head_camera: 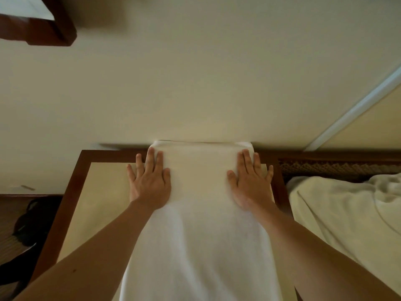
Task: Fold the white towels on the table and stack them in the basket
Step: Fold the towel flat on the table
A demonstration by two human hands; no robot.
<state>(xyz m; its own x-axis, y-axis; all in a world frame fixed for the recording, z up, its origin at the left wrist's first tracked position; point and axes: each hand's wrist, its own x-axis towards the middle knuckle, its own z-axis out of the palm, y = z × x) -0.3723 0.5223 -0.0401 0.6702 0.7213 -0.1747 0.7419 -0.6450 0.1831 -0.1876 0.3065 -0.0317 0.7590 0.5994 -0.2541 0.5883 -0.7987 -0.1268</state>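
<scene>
A long white towel [199, 213] lies flat as a narrow strip down the middle of the table [95, 192], its far end at the wall. My left hand [149, 183] rests palm down, fingers spread, on the towel's left edge near the far end. On the right edge, my right hand [250, 183] presses flat in the same way. Neither hand grips the cloth. To the right lies a rumpled heap of more white towels [347, 213].
The table has a dark wooden frame and a pale top and stands against a cream wall. A woven basket rim [325, 168] shows behind the heap at the right. A dark bag [32, 220] lies on the floor at the left.
</scene>
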